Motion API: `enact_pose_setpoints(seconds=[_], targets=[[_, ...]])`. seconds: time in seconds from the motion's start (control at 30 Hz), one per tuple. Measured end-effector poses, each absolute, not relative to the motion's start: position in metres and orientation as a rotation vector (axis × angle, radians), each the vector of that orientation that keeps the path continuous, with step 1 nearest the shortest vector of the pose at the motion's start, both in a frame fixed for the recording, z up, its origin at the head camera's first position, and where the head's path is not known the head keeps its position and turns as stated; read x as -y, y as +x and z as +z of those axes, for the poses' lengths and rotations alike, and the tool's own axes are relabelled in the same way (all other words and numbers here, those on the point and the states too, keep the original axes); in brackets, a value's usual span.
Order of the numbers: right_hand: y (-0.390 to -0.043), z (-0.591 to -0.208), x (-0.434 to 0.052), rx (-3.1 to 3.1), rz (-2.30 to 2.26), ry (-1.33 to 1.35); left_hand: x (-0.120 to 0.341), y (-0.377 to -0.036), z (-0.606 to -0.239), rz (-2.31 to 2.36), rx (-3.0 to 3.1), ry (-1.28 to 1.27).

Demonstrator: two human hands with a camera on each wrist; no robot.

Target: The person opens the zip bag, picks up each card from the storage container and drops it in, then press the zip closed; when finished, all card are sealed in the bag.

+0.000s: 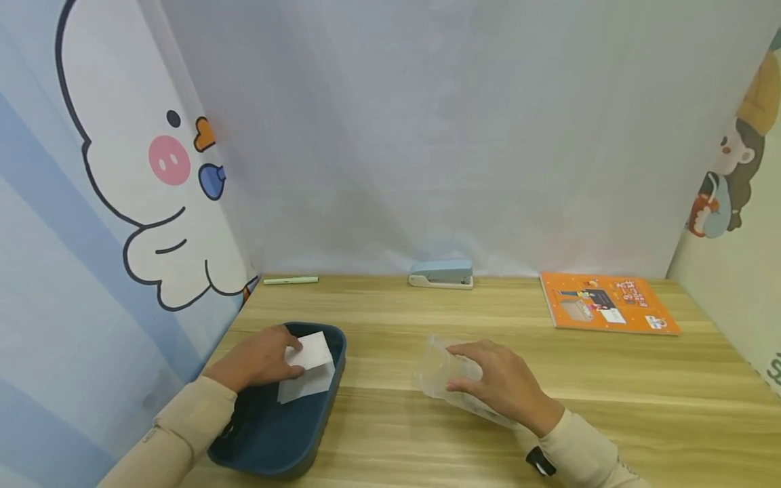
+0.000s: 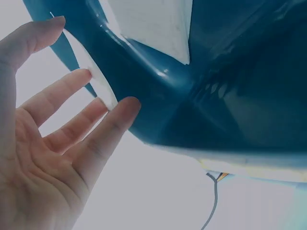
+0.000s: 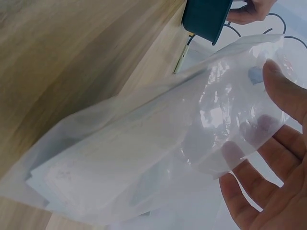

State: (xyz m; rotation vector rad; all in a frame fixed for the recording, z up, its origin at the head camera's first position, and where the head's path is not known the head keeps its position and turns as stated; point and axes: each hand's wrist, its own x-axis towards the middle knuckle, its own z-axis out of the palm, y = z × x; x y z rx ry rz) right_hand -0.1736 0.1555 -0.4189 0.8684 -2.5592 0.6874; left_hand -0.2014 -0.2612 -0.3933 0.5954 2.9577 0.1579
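Two hands are working low in the head view: the left hand (image 1: pixel 259 358) is pinching a white paper card (image 1: pixel 309 367) inside a dark blue plastic tray (image 1: pixel 287 434) at lower left, while the right hand (image 1: pixel 500 383) is resting curled on a clear plastic bag (image 1: pixel 441 371) at centre.

Left wrist view is showing spread fingers (image 2: pixel 76 120) touching the card's edge, the tray filling the upper right.

Right wrist view is showing fingers (image 3: pixel 283 96) gripping the bag from behind, its contents staying hard to make out.

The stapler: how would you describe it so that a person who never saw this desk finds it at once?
Look at the wooden desk and follow its far edge, where it meets the pale back wall. Near the middle of that edge lies the stapler, between the green pen on the left and the orange booklet on the right. It alone is pale blue-grey and blocky with a white base.
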Motion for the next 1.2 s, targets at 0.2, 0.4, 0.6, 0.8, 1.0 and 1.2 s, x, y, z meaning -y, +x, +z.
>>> enact_pose_setpoints(seconds=[0.2, 0.4, 0.6, 0.8, 1.0, 1.2], targets=[[-0.174, -0.419, -0.154, 2.562, 0.680, 0.880, 0.257, -0.201, -0.388, 0.220, -3.017, 0.611], [-0.175, -0.419, -0.153, 2.574, 0.686, 0.885, 0.241, -0.198, -0.383, 0.271, -3.066, 0.754], [-0.174, -0.420, -0.154, 2.587, 0.695, 0.872, 0.220, -0.194, -0.380, 0.271, -3.058, 0.909], [-0.175, -0.423, -0.153, 2.585, 0.688, 0.862, 0.197, -0.190, -0.377, 0.294, -3.031, 0.987], [-0.175, -0.422, -0.153, 2.581, 0.677, 0.857, 0.176, -0.189, -0.373, 0.268, -3.041, 1.115], [-0.176, -0.420, -0.152, 2.565, 0.682, 0.863, 0.164, -0.190, -0.372, 0.307, -3.021, 1.204]])
